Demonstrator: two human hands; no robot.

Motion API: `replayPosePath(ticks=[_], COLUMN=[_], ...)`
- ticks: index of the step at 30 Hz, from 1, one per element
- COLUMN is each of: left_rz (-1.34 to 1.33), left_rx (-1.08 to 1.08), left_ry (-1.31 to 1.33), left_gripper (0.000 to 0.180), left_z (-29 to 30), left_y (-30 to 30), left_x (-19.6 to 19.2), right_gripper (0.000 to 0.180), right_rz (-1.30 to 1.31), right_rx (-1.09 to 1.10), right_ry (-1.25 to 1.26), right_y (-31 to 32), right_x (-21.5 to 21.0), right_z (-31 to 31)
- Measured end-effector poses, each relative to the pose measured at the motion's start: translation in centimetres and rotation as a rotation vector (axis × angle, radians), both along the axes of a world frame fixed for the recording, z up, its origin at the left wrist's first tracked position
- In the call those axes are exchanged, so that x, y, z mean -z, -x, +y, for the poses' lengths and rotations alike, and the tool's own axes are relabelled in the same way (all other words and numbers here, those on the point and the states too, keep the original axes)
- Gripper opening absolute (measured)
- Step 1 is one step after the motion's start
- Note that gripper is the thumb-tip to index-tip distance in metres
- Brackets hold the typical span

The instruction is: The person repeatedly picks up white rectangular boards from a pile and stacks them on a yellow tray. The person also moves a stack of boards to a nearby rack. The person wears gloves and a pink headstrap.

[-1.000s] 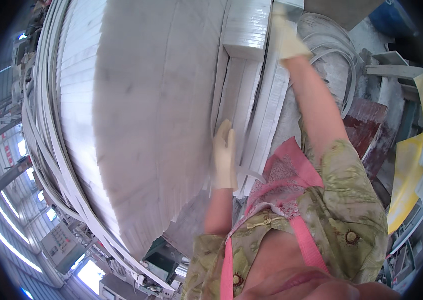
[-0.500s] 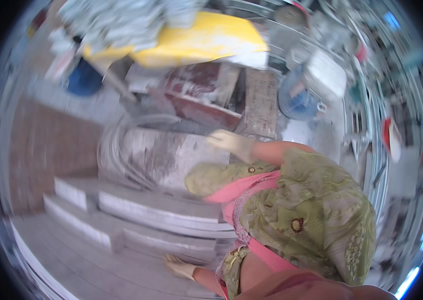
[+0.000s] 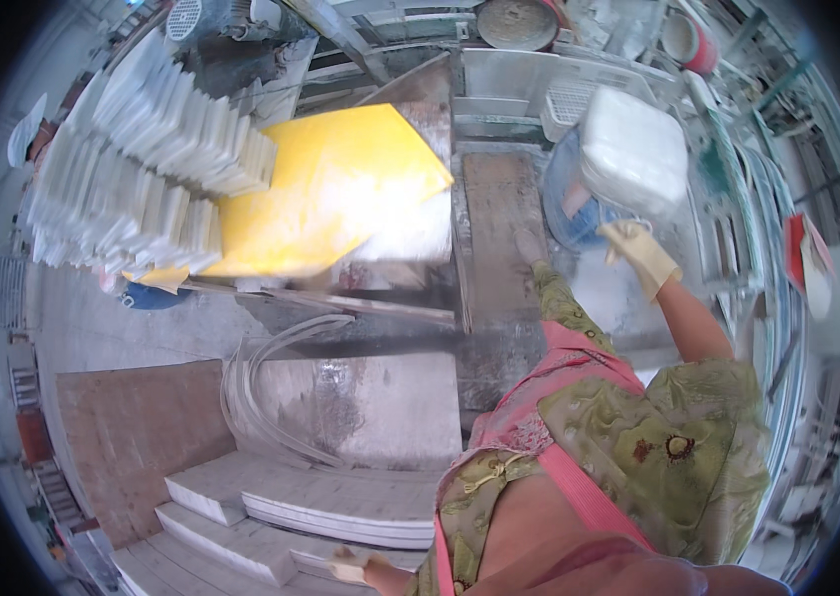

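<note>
My right hand (image 3: 644, 260), in a cream glove, hangs in front of the blue drum (image 3: 571, 204). Its fingers are loosely bent and apart, with nothing seen in them. On top of the drum sits a white, rounded container (image 3: 635, 149). At the lower left, my left hand (image 3: 349, 565), gloved alike, is beside stacked pale slabs (image 3: 340, 512); its fingers look loosely apart and hold nothing I can see. Whether it touches a slab cannot be made out. One of my feet (image 3: 529, 246) is on a brown board (image 3: 501, 214).
Ahead on the left, a yellow sheet (image 3: 330, 169) covers a table beside rows of upright white tiles (image 3: 132, 189). Curved pale hoses (image 3: 259, 402) lie by a worn grey board (image 3: 385, 407). A brown panel (image 3: 142, 427) is further left; a round basin (image 3: 517, 25) stands at the back.
My right hand has moved from above the grey board to beside the blue drum. My body has turned and a leg now reaches forward. The left hand stays low by the slabs.
</note>
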State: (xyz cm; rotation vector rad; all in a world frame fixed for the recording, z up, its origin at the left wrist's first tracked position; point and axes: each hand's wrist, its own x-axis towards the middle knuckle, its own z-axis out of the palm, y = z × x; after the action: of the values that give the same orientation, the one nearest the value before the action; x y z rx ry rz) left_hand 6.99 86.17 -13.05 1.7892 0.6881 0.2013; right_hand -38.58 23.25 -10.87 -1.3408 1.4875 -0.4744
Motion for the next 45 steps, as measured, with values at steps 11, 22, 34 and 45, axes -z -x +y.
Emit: replayPosePath(ticks=[11, 22, 34, 45], left_rz=[0.195, -0.112, -0.116, -0.109], left_rx=[0.044, -0.1, 0.122, 0.855], left_ry=[-0.372, -0.274, -0.308, 0.165], left_gripper=[0.059, 0.032, 0.041, 0.04], left_z=[-35.9, -47.0, -64.7, -92.2], left_y=[8.0, 15.2, 13.0, 8.0], left_x=[-9.8, -18.0, -20.0, -19.7], right_gripper=[0.089, 0.08, 0.095, 0.053], right_rz=[0.616, 0.479, 0.844, 0.207], right_rx=[-0.432, -0.912, -0.953, -1.061], right_ry=[1.26, 1.313, 1.044, 0.582], right_y=[-11.6, -16.8, -18.0, -13.6], right_x=[-3.0, 5.5, 2.5, -3.1], right_z=[-66.0, -89.3, -87.1, -87.0])
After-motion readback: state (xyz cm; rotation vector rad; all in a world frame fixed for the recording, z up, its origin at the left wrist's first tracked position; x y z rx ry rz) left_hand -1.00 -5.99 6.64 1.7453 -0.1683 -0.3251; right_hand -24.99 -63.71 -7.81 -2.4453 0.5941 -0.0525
